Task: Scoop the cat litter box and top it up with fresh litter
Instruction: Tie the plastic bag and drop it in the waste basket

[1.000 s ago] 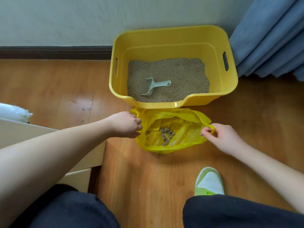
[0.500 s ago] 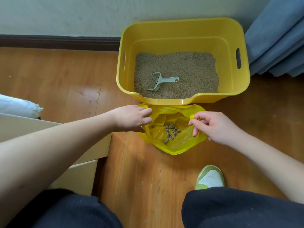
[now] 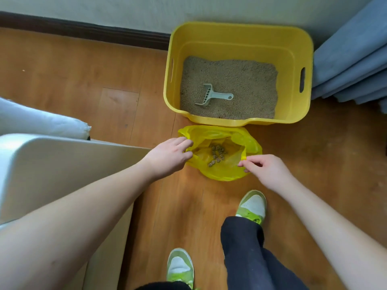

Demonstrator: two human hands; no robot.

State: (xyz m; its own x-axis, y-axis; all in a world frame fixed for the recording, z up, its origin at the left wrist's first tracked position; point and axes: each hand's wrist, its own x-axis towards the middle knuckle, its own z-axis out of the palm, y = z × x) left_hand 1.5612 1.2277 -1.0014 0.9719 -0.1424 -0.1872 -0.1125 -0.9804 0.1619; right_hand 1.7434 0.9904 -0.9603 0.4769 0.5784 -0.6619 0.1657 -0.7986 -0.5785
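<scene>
Head view: at the far left a white pillow-like bundle lies beside a pale cream piece of furniture, both well to the left of the grip of the left hand. That hand reaches out over the wooden floor with its fingers loosely curled round the left edge of the yellow bag, though whether they actually clasp the plastic or only rest against it cannot be told. Just to the right of this grip, inside the open bag, sits a small pile of brownish clumps. Beyond the two grips, against the wall, stands the yellow litter box, its near rim close to the bag's far edge; sandy litter covers its bottom and a pale scoop lies on top, handle pointing right. On the bag's right edge the right hand pinches the plastic between thumb and fingertips, the other fingers bent. Below the grips, nearer the person, are two green and white shoes and dark trousers. To the far right of the box hangs a blue curtain.
</scene>
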